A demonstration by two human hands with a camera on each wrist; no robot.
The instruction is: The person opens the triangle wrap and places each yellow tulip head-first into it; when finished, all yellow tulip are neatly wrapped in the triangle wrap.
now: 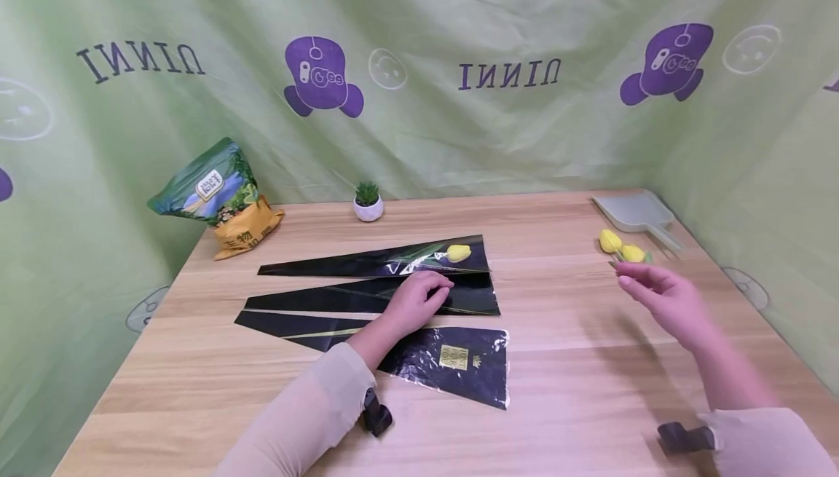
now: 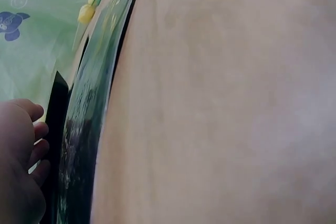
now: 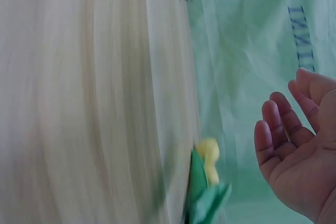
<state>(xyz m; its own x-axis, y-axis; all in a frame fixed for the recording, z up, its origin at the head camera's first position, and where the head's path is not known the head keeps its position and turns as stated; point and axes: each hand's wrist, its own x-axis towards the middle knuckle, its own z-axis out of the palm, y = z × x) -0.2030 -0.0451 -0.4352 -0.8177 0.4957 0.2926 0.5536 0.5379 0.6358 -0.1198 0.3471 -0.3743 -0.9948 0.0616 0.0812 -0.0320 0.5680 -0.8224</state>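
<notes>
My left hand (image 1: 414, 302) rests over the middle black flower sleeve (image 1: 314, 298), its fingers loosely bent. Just beyond it lies another black sleeve (image 1: 328, 267) with a yellow tulip (image 1: 459, 253) inside. Nearest me is a third dark sleeve (image 1: 485, 371) bearing a gold label, partly covered by my left forearm. At the right, my right hand (image 1: 668, 304) hovers beside loose yellow tulips (image 1: 610, 242). In the right wrist view its fingers are relaxed and apart from the tulip flower (image 3: 209, 153) and its green leaves. The tulips' stems are largely hidden.
A pale dustpan (image 1: 632, 211) lies at the back right. Along the back edge stands a small potted succulent (image 1: 368, 207). A green and orange bag (image 1: 226, 196) leans at the back left. Green curtain (image 1: 419, 120) encloses the wooden table (image 1: 557, 419) behind and at both sides.
</notes>
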